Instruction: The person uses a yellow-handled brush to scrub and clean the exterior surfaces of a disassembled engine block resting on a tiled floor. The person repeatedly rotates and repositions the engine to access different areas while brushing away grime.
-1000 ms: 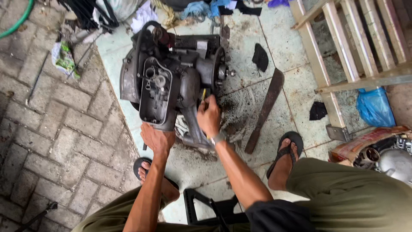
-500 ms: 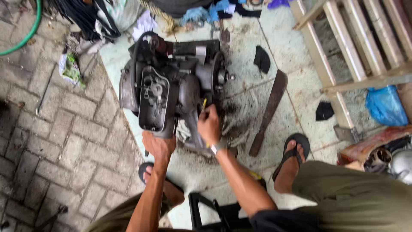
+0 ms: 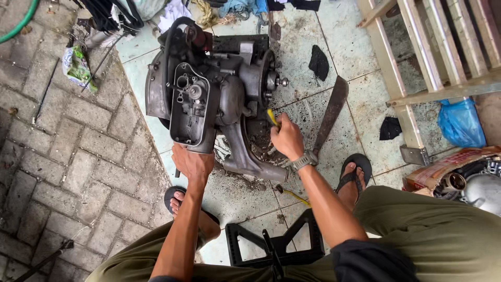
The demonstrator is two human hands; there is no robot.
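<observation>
The left hand (image 3: pixel 192 163) grips the lower edge of the greasy grey metal engine (image 3: pixel 209 99), fingers wrapped round it. The right hand (image 3: pixel 286 139) has its fingers closed on a yellow-handled tool (image 3: pixel 272 117).

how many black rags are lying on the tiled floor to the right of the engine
2: one black rag right of the engine, beside the long blade; another by the wooden frame. Others may be hidden.

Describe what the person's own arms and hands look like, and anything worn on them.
Both arms are bare from the hands up to near the elbows or beyond. The left hand wears nothing visible. The right hand has a grey wristwatch strapped at the wrist. A dark sleeve covers the right upper arm at the frame's bottom. No gloves cover either hand's fingers.
</observation>
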